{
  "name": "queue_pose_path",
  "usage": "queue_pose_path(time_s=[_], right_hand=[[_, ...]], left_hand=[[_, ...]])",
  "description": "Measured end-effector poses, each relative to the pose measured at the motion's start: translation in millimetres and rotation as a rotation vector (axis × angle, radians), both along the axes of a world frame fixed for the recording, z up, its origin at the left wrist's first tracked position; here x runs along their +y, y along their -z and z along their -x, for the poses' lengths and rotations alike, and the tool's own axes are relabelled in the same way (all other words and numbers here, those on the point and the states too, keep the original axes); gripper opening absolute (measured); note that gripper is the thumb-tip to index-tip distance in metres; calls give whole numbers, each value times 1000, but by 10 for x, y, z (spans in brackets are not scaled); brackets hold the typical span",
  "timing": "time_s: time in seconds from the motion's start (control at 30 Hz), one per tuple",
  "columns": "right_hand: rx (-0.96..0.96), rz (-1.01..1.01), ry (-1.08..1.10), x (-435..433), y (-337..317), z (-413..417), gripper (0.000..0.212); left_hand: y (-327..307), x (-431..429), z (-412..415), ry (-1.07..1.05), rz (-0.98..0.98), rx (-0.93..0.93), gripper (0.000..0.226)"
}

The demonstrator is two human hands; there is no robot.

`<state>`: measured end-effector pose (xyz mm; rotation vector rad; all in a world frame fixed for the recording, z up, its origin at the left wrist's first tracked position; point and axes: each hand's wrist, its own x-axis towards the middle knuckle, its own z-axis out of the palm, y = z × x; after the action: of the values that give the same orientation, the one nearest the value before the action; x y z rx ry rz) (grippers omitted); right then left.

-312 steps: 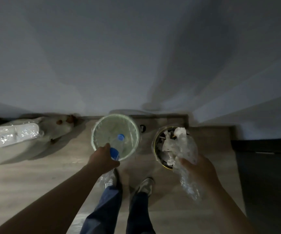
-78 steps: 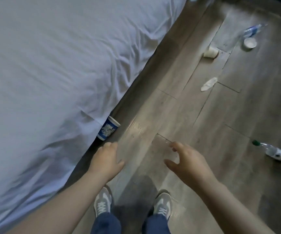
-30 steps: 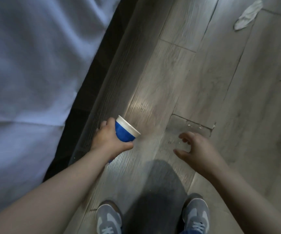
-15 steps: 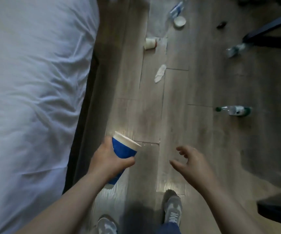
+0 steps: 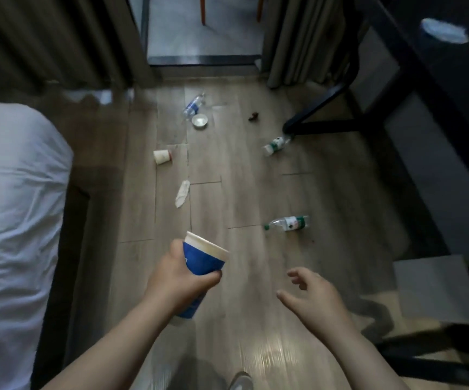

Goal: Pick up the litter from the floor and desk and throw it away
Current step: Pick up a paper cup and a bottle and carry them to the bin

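The left hand (image 5: 175,281) is wrapped round the blue cup (image 5: 203,258), held tilted above the floor (image 5: 241,192); the right hand (image 5: 313,298) is held empty, fingers loosely spread. The nearest bottle (image 5: 288,223), lying just ahead, is best taken by that free hand.

On my feed the floor (image 5: 256,192) reads as smooth wood-grain planks, with a glossy patch of glare at the near edge. The cup (image 5: 203,258) in the left hand (image 5: 177,280) looks like paper, blue with a slight sheen and a pale rim. The nearest bottle (image 5: 288,223) is clear, shiny plastic. The bed sheet (image 5: 16,192) is white, creased, matt cloth. The worktop (image 5: 458,80) looks dark and matt.
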<state>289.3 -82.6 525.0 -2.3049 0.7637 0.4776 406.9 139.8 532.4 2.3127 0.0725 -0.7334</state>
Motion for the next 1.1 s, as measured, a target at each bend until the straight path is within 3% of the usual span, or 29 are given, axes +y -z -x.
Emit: queue_pose_path(time_s=[0.23, 0.6, 0.77, 1.1], right_hand=[[0, 4, 140, -777, -15, -114, 46], [70, -11, 299, -1501, 575, -1042, 47], [45, -51, 474, -1683, 1033, -1453, 45], [227, -142, 523, -2052, 2313, -2051, 60]], left_hand=[[-68, -799, -408, 83, 3, -39, 55], [626, -1665, -1626, 269, -39, 19, 56], [1033, -1952, -2084, 316, -43, 26, 56], [2071, -2471, -2475, 321, -105, 68, 54]])
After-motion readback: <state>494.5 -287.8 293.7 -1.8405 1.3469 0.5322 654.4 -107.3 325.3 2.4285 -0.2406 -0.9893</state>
